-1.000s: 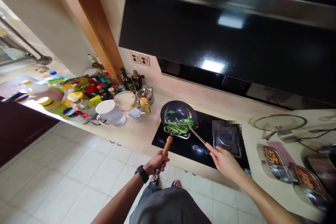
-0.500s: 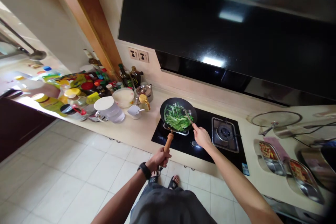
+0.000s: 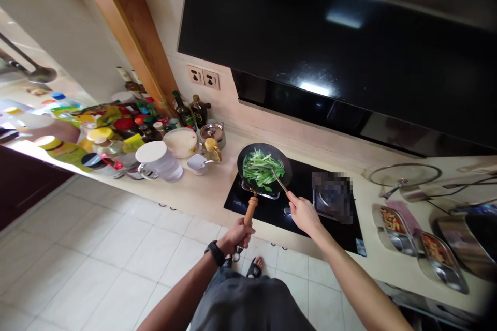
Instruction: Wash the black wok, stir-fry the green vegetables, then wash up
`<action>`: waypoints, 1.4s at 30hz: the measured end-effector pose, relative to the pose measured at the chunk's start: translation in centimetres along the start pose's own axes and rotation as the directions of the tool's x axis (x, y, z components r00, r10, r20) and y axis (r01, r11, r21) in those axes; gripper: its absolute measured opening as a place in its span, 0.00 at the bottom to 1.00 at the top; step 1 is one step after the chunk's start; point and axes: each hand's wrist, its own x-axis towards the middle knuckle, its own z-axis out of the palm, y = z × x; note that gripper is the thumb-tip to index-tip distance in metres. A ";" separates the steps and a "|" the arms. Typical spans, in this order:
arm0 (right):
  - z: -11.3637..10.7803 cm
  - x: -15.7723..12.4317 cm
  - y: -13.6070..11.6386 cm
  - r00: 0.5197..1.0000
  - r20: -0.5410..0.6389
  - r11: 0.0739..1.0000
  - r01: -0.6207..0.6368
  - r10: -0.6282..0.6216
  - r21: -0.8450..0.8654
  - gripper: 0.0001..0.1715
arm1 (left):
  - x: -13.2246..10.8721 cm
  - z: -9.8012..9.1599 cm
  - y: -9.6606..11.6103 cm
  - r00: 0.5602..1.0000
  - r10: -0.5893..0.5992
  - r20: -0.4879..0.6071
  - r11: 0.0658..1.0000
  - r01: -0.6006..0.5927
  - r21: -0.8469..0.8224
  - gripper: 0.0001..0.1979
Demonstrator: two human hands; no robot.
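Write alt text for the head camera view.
A person's left hand grips the wooden handle of a black wok holding green vegetables on a gas hob, while the right hand holds a metal spatula in the wok. Bottles stand along the counter.

The round dark wok is smooth blackened metal with a faint sheen, its turned handle warm varnished wood. A slim metal spatula shines thinly. The flat black glass hob and range hood panel are glossy; the cream worktop looks smooth and satin, the white floor tiles polished, the grey shorts matt cloth.
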 end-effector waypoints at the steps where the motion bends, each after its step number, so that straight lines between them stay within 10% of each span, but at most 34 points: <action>1: 0.6 1.0 -0.6 1.000 -0.020 1.000 -0.012 0.013 0.029 0.31 | 0.0 0.0 0.0 1.000 0.002 0.000 1.000 -0.002 -0.008 0.23; 11: -1.3 -3.0 -1.1 0.996 0.049 0.994 0.080 -0.077 -0.077 0.31 | -1.0 0.2 0.9 1.000 -0.009 -0.007 0.999 0.009 -0.046 0.21; 19: -1.6 1.0 -3.3 0.999 0.027 0.996 -0.028 0.030 -0.086 0.31 | -0.9 0.4 0.7 1.000 0.016 0.002 0.999 -0.016 -0.043 0.19; 28: -5.3 -5.5 -3.7 0.987 0.160 0.978 0.055 -0.023 -0.202 0.31 | -0.6 0.1 0.6 1.000 0.011 0.005 0.999 -0.011 -0.052 0.16; 36: -0.4 2.7 -7.3 0.990 -0.035 0.991 -0.133 0.133 0.009 0.30 | 0.1 -0.1 0.1 0.999 0.008 0.049 0.996 -0.004 -0.089 0.18; 42: 0.1 -1.0 -7.2 0.996 0.066 0.993 -0.047 0.054 -0.104 0.32 | 1.3 -0.3 -0.4 0.996 0.016 0.093 0.997 -0.009 -0.075 0.18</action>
